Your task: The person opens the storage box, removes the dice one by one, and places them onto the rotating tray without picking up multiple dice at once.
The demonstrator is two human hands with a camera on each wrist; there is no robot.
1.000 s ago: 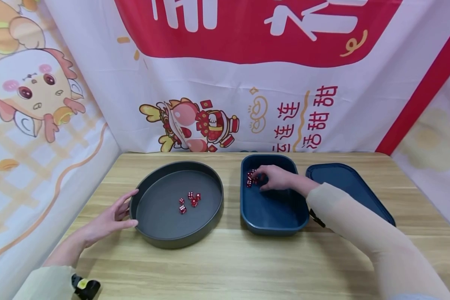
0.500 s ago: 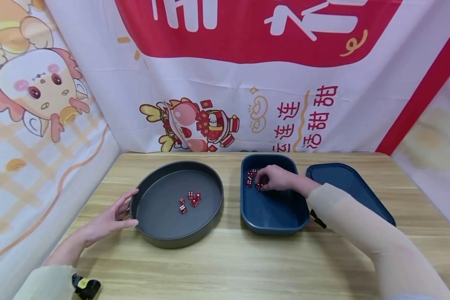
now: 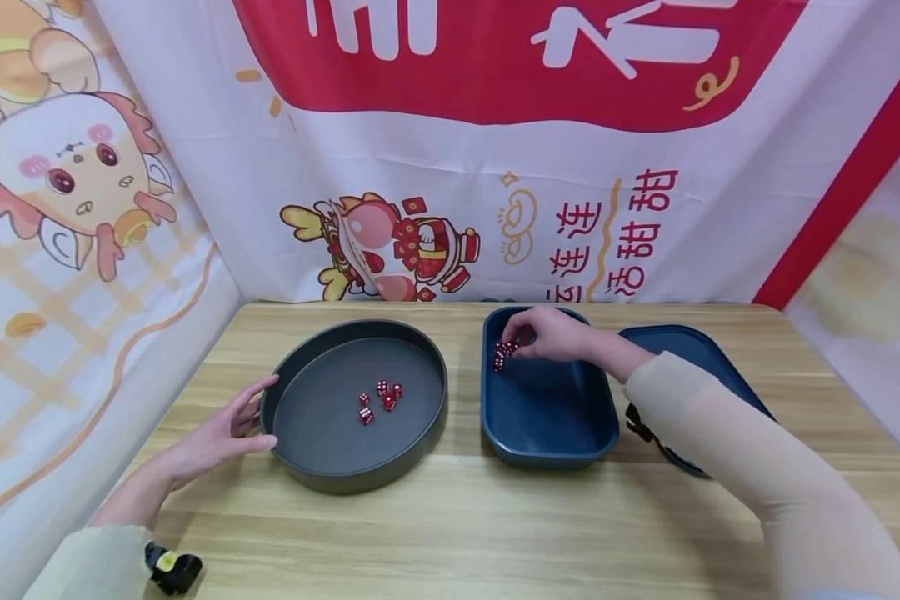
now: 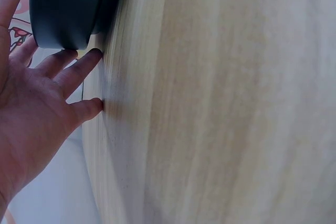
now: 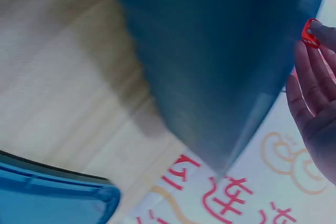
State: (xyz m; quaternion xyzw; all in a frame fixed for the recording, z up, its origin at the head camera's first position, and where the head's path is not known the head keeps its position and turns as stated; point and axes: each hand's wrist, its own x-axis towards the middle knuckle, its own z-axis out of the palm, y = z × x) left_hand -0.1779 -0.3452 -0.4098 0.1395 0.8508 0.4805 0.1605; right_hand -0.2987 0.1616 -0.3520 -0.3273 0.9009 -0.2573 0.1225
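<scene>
From the head view, we are looking across a wooden table (image 3: 420, 537), and the left hand (image 3: 225, 433) is resting at the left side of the round dark pan (image 3: 337, 358), thumb and fingers spreading wide around its outer wall without closing on anything. Inside the pan, five red dice (image 3: 389, 403) are sitting loosely grouped, a little right of the middle. Over to the right, we are watching the right hand (image 3: 555, 336) reaching into the far left part of the blue container (image 3: 547, 417), its fingers curling down among more red dice (image 3: 498, 360), partly hidden by the hand. Farther right, a flat blue lid (image 3: 678, 346) is lying on the table, the right sleeve (image 3: 712, 421) covering part of it. Beyond everything, a printed cloth (image 3: 435, 154) is hanging along the far side. Going to the left wrist view, we are seeing those left fingers fanning apart beside the dark wall of the pan, gripping nothing. And at the right wrist, we are getting it clearly: thumb and fingertips are pinching a single red die (image 5: 307, 36), nearly closed together, with the container's blue wall standing just beside.
</scene>
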